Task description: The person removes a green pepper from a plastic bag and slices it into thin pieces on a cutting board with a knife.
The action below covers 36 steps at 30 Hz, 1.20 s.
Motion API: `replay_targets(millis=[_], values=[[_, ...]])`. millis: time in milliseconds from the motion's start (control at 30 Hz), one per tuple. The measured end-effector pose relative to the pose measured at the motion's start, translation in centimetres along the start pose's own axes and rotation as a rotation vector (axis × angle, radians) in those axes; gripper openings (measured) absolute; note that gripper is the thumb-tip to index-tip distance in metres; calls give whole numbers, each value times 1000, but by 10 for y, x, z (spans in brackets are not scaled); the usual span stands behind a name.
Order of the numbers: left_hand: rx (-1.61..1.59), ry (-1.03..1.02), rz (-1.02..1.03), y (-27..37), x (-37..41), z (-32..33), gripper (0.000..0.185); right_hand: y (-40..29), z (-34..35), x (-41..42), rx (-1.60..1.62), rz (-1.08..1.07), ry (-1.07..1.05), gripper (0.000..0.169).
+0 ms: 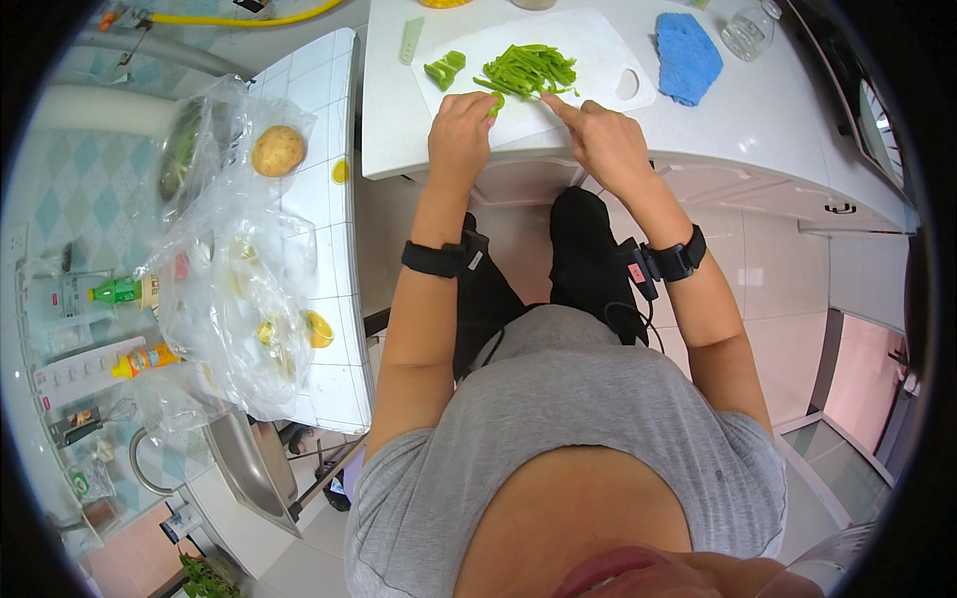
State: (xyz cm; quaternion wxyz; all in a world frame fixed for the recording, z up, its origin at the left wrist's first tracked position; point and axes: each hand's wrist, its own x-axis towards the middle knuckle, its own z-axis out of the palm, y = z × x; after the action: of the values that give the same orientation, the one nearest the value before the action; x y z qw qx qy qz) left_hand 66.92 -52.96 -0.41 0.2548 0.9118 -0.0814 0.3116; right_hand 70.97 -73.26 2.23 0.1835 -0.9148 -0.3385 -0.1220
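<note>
On a white cutting board (516, 127), my left hand (460, 134) pinches a piece of green pepper (496, 105) under bent fingertips. My right hand (605, 138) is beside it, fingers curled and index finger stretched forward to the edge of a pile of green pepper strips (531, 69). A thin pale sliver shows at that fingertip; whatever lies under the palm is hidden. Farther left on the board rests a larger chunk of green pepper (445, 69). Just off the board's left corner lies a pale green blade-shaped piece, perhaps a knife cover (410, 41).
A blue cloth (688, 60) and a clear glass bottle (748, 34) are right of the board on the white countertop (748, 127). To my left, a tile-patterned surface (321, 247) carries a potato (277, 151) and clear plastic bags (254, 314). A metal sink (258, 456) lies behind those.
</note>
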Motion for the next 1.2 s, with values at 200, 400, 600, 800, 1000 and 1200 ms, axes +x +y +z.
replay_targets(millis=[200, 400, 600, 800, 1000, 1200], values=[[15, 4, -14, 2, 0, -2, 24, -5, -9, -4, -58, -36, -30, 47], [11, 2, -7, 0, 1, -1, 23, -7, -13, -6, -61, -19, -43, 48], [16, -1, -11, 1, 1, 0, 24, -1, -8, -7, -75, -45, -35, 48], [10, 17, 0, 1, 1, -1, 25, -2, -10, -7, -45, -51, -14, 47], [8, 10, -12, 1, 2, -2, 24, -4, -16, -6, -70, -20, -60, 52], [4, 15, -21, 1, 1, 0, 25, -5, -18, -6, -76, -55, -74, 55]])
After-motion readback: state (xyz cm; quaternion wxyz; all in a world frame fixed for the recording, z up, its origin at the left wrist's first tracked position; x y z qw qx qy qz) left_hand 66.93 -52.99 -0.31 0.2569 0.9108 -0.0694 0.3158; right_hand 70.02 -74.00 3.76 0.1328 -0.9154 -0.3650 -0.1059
